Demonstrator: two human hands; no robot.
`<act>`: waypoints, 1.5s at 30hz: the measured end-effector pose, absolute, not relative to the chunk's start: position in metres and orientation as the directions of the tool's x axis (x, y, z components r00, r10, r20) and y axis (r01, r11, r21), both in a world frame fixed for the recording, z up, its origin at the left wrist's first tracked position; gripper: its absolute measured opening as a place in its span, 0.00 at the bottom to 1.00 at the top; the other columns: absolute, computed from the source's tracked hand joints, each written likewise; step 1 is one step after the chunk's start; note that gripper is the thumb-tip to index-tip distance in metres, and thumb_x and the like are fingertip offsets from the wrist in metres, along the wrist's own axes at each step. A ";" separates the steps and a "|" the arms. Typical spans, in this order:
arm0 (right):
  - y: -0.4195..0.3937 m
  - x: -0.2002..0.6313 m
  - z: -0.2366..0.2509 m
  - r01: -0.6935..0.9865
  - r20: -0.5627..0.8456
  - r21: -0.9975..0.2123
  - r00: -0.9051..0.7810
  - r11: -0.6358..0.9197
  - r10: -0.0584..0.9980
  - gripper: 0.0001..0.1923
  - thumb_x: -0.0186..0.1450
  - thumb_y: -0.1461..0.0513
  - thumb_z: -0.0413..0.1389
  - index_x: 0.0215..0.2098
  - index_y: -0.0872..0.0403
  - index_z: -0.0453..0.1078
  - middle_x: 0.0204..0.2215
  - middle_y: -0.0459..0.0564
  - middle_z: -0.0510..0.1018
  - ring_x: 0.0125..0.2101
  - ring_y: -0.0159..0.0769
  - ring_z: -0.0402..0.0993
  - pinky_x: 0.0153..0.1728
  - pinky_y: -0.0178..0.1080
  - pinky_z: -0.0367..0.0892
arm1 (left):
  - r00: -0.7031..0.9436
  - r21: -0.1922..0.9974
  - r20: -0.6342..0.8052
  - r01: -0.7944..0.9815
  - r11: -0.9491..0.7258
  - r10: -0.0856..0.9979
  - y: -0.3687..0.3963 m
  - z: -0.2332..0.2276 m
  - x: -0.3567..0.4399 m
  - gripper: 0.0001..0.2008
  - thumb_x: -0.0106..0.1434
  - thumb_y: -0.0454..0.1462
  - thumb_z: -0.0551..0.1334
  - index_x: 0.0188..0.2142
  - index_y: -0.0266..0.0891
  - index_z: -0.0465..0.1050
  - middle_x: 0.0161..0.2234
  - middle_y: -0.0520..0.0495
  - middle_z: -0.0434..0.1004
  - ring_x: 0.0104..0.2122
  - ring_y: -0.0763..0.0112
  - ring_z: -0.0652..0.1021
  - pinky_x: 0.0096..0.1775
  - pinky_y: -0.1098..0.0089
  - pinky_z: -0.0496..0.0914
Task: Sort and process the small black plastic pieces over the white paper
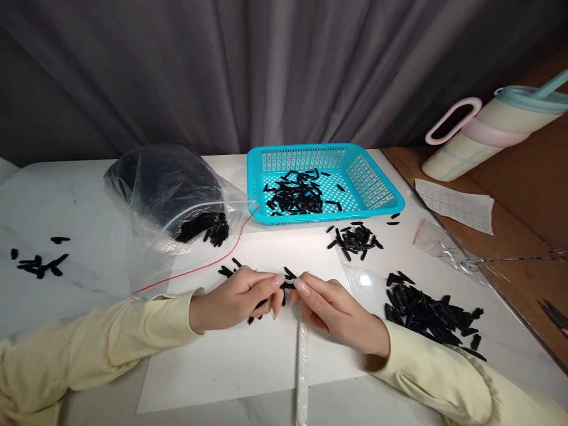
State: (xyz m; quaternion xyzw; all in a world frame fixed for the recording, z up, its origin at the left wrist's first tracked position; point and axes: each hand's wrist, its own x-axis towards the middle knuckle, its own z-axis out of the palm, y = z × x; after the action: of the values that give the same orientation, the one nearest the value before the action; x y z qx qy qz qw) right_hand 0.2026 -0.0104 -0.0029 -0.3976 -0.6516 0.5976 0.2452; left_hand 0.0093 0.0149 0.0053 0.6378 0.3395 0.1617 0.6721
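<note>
At the far left of the counter, near its left edge, a small scatter of black pieces is lying alone with bare marble all around it. Next to the right, a clear plastic bag is slumping open toward the middle, black pieces spilling at its mouth and its red zip strip trailing down over the white sheet. The left hand is resting on that sheet, fingers curled and pinched together on a small black piece, with a few more pieces lying loose under and just beyond the knuckles. The right hand is meeting it fingertip to fingertip, thumb and forefinger closing on the same black piece, so the piece is sitting between both hands at the centre of the sheet. The near part of the sheet, toward the counter's front edge, is lying open. Behind the hands a turquoise basket is holding a heap of pieces, and a small cluster is lying just in front of its rim. Further right a larger pile is crowding the right forearm. Beyond the counter's right edge, a paper slip and a tipped pastel tumbler are lying on the brown surface
</note>
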 end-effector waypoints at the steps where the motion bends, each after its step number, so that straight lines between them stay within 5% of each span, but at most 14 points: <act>1: -0.010 0.203 -0.003 0.225 -0.154 -0.974 -0.562 -0.029 0.813 0.23 0.67 0.46 0.38 0.29 0.54 0.61 0.13 0.37 0.57 0.14 0.24 0.51 0.17 0.31 0.51 | 0.719 0.967 -0.249 0.216 0.133 0.649 0.015 0.006 0.009 0.23 0.66 0.47 0.45 0.21 0.37 0.62 0.13 0.58 0.51 0.16 0.78 0.55 0.24 0.71 0.56; 17: -0.008 0.203 -0.005 0.092 -0.203 -0.978 -0.619 -0.186 0.759 0.21 0.69 0.51 0.41 0.26 0.55 0.59 0.10 0.36 0.57 0.12 0.23 0.50 0.16 0.32 0.49 | 0.743 0.965 -0.249 0.244 0.095 0.622 0.017 0.006 0.009 0.23 0.66 0.47 0.45 0.22 0.36 0.64 0.13 0.58 0.52 0.15 0.79 0.56 0.22 0.72 0.54; 30: -0.010 0.204 -0.008 0.107 -0.190 -0.982 -0.607 -0.157 0.772 0.18 0.68 0.48 0.41 0.42 0.53 0.56 0.11 0.33 0.56 0.12 0.24 0.49 0.15 0.30 0.47 | 0.732 0.867 -0.402 0.112 0.485 0.550 0.026 0.003 0.006 0.22 0.64 0.44 0.51 0.16 0.37 0.57 0.10 0.59 0.48 0.11 0.83 0.52 0.14 0.75 0.46; 45: -0.009 0.203 -0.006 0.223 -0.146 -0.975 -0.583 -0.015 0.799 0.19 0.69 0.49 0.38 0.36 0.54 0.60 0.13 0.35 0.58 0.14 0.23 0.51 0.19 0.30 0.52 | 0.750 0.931 -0.344 0.193 0.310 0.565 0.025 0.011 0.010 0.21 0.63 0.41 0.48 0.15 0.37 0.57 0.10 0.58 0.53 0.11 0.83 0.54 0.16 0.75 0.50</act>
State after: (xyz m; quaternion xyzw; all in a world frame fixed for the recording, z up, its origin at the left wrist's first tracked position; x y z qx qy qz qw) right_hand 0.2029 -0.0091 -0.0059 -0.3878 -0.6592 0.5976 0.2408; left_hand 0.0095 0.0245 0.0109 0.5737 0.3307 0.1259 0.7387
